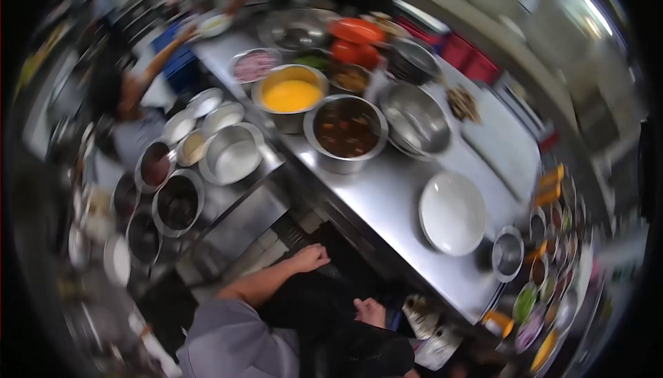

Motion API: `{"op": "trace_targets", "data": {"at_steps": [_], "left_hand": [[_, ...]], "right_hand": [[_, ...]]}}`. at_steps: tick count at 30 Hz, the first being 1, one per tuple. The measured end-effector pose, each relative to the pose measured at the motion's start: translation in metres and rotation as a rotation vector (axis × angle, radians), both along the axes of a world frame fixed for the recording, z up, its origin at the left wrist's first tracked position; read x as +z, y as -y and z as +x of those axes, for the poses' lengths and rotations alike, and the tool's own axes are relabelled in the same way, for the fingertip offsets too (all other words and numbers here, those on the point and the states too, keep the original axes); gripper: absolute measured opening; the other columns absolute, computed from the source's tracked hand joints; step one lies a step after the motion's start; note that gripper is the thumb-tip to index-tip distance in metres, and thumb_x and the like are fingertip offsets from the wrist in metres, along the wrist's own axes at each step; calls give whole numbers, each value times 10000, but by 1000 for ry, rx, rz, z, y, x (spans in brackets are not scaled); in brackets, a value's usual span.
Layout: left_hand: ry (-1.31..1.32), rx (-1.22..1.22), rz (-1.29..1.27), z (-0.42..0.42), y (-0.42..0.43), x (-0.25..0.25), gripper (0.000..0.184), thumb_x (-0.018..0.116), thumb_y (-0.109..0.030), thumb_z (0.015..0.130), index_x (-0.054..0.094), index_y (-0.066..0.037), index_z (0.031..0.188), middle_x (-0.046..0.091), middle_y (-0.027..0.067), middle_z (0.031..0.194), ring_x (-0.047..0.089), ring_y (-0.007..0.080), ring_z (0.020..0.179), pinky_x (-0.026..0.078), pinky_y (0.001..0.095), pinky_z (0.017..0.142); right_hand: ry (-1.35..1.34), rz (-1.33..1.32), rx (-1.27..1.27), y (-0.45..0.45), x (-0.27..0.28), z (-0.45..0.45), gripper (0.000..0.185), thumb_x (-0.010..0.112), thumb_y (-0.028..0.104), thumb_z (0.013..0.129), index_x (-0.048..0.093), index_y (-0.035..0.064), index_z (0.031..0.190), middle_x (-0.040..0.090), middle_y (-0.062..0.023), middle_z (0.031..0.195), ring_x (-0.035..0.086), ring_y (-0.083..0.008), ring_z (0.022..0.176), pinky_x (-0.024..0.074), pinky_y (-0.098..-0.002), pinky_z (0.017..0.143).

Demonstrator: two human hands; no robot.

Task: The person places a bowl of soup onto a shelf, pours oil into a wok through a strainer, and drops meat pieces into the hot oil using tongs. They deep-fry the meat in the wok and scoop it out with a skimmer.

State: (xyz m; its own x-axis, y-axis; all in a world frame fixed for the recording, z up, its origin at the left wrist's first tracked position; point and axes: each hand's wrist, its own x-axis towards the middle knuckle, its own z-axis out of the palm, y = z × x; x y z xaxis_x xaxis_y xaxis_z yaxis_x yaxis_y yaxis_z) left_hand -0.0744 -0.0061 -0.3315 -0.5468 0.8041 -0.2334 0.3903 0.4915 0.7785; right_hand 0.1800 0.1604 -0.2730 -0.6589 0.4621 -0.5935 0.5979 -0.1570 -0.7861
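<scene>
My left hand is in front of my dark apron, its fingers curled in a loose fist, and nothing shows in it. Lower and to the right, my right hand is also curled closed, with no object visible in it. Both hands are beside the steel counter and appear to touch nothing on it. On this counter stand a pot of dark brown stew, a pot of yellow liquid, a steel bowl and a white plate.
Several pots, including an open steel pot and a dark pot, crowd the left side. Another person's arm reaches toward a bowl. A white cutting board and several ingredient containers are at right.
</scene>
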Motion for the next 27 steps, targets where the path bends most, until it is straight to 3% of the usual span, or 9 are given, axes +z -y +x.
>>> {"op": "trace_targets", "data": {"at_steps": [3, 6, 10, 14, 16, 17, 20, 22, 27], "left_hand": [[-17, 96, -86, 28, 70, 29, 284, 693, -338, 862, 615, -67, 826, 620, 149, 894, 626, 363, 897, 499, 470, 796], [-98, 397, -4, 51, 97, 101, 130, 623, -183, 864, 612, -62, 910, 619, 162, 958, 603, 367, 962, 490, 466, 832], [-310, 793, 167, 73, 99, 173, 512, 524, 3, 780, 551, -74, 1286, 556, 178, 1250, 505, 382, 1201, 420, 441, 1038], [-407, 949, 206, 110, 89, 210, 589, 585, -72, 830, 458, -93, 1406, 500, 184, 1330, 418, 388, 1314, 365, 475, 1097], [-381, 998, 64, 147, 92, 231, 595, 609, -150, 879, 419, -115, 1442, 428, 177, 1423, 331, 410, 1389, 306, 511, 1142], [-297, 1015, 12, 163, 97, 228, 635, 619, -212, 908, 366, -141, 1485, 332, 175, 1504, 205, 429, 1453, 223, 565, 1172], [-355, 1182, -92, 216, 117, 251, 668, 627, -243, 908, 342, -150, 1505, 283, 179, 1537, 126, 423, 1479, 170, 593, 1177], [-370, 1258, -103, 233, 129, 263, 700, 626, -294, 911, 316, -147, 1520, 247, 180, 1558, 59, 411, 1495, 111, 610, 1181], [-775, 1142, 25, 229, 141, 311, 690, 625, -360, 903, 357, -139, 1499, 242, 136, 1582, 77, 364, 1506, 76, 609, 1184]], "right_hand": [[-31, 172, 337, -12, 47, -14, 263, 671, 182, 937, 617, -16, 772, 615, -54, 605, 608, -130, 513, 481, -291, 503], [-318, 145, 373, -28, 91, -51, 168, 552, 103, 979, 608, -30, 894, 627, -70, 623, 657, -154, 609, 497, -296, 560], [-333, 309, 675, -57, 157, -120, 171, 590, 118, 973, 586, -6, 856, 618, -65, 639, 663, -160, 615, 504, -286, 587], [-410, 210, 752, -64, 168, -173, 193, 613, 119, 974, 564, 39, 805, 591, -31, 658, 637, -126, 605, 503, -255, 616], [-514, -16, 772, -61, 136, -193, 77, 574, 78, 987, 639, 39, 1004, 667, -46, 937, 646, -119, 778, 508, -243, 682], [-486, -69, 816, -48, 133, -195, 127, 574, 90, 987, 624, 46, 1095, 670, -47, 999, 651, -128, 816, 509, -242, 695], [-210, -320, 865, 7, 145, -183, 306, 569, 192, 1000, 552, 56, 1274, 660, -72, 1135, 662, -171, 938, 516, -288, 768], [28, -468, 945, 49, 146, -170, 478, 548, 392, 1000, 496, 63, 1343, 590, -131, 1281, 611, -279, 1119, 485, -427, 908], [230, -893, 1102, 175, 187, -124, 520, 394, 510, 1016, 518, 104, 1317, 551, -114, 1343, 539, -263, 1228, 416, -528, 1019]]}}
